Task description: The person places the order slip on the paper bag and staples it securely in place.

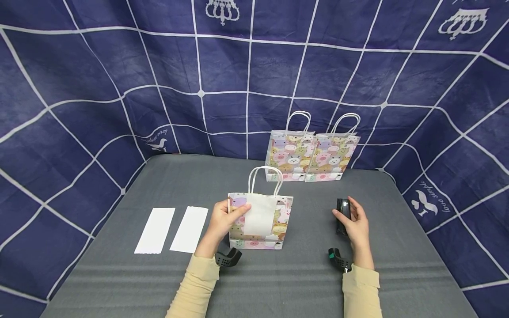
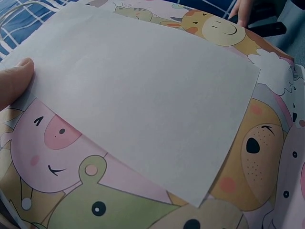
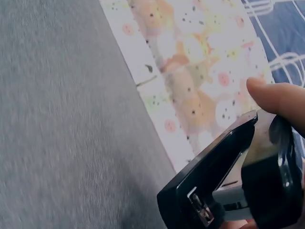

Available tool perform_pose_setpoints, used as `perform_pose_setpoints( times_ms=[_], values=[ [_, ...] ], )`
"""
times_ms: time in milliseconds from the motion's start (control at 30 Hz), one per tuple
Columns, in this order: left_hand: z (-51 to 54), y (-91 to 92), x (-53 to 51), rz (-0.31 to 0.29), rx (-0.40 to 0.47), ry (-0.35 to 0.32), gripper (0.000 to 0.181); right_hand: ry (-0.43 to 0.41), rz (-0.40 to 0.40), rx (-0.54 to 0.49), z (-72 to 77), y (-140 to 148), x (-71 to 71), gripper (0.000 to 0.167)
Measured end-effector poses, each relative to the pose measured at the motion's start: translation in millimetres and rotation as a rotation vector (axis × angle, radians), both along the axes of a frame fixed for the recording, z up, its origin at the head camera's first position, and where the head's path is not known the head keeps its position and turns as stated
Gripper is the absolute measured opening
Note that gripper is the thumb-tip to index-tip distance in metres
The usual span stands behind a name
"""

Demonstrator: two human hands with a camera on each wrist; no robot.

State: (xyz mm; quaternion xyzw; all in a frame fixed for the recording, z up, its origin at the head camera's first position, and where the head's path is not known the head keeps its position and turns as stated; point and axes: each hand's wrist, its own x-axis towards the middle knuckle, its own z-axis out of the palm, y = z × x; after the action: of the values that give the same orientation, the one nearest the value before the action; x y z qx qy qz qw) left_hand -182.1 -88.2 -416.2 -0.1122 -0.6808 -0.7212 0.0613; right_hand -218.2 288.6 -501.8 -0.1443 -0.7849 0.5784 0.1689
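My left hand (image 1: 220,219) grips the left edge of an animal-print paper gift bag (image 1: 281,226) with white twisted handles. A white paper slip (image 1: 260,216) lies against the front of this bag, its upper left part under my left thumb. In the left wrist view the slip (image 2: 143,95) covers much of the print, and the thumb (image 2: 16,81) is at its edge. The fingers behind the bag are hidden. Off to the right, my right hand (image 1: 358,227) holds a black stapler (image 1: 341,216). The right wrist view shows the stapler (image 3: 271,191) with its arms apart.
Two matching gift bags (image 1: 292,154) (image 1: 332,157) stand side by side at the back. Two white paper slips (image 1: 155,230) (image 1: 189,229) lie at the left on the grey table (image 1: 302,282). Blue cloth with white lines (image 1: 222,66) hangs behind and at both sides.
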Motion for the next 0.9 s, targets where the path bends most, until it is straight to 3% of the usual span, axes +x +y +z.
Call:
perform_pose_setpoints(
  times_ms=[100,233,300,500,567,633,800,867,900],
  values=[
    [-1.2,0.0,-0.4,-0.006,0.009,0.001,0.016,0.002,0.01,0.01,-22.2,8,-11.6,0.082],
    [-1.9,0.0,-0.8,-0.017,0.02,0.009,0.016,-0.01,0.041,-0.007,-25.3,4,-16.9,0.09],
    [-1.9,-0.1,-0.8,-0.017,0.02,0.009,0.016,-0.012,0.074,-0.008,-17.5,-2,-15.3,0.09],
    [-1.5,-0.3,-0.5,-0.013,0.013,0.012,0.016,-0.049,0.154,0.011,44.4,-43,8.6,0.083],
    [-1.4,-0.4,-0.4,-0.009,0.008,0.01,0.016,-0.038,0.177,0.008,57.3,-53,12.8,0.08],
    [-1.3,-0.4,-0.2,-0.003,0.004,0.006,0.016,0.0,0.209,-0.001,62.9,-57,13.0,0.077],
    [-1.0,0.1,-0.3,0.001,0.003,0.002,0.016,0.261,0.365,-0.174,40.3,-49,-6.0,0.07],
    [-0.9,0.4,-0.4,0.0,0.004,0.004,0.016,0.302,0.393,-0.18,46.7,-53,-6.1,0.069],
    [-0.8,0.5,-0.4,0.0,0.005,0.003,0.016,0.29,0.387,-0.146,57.9,-58,-2.3,0.07]
  ],
)
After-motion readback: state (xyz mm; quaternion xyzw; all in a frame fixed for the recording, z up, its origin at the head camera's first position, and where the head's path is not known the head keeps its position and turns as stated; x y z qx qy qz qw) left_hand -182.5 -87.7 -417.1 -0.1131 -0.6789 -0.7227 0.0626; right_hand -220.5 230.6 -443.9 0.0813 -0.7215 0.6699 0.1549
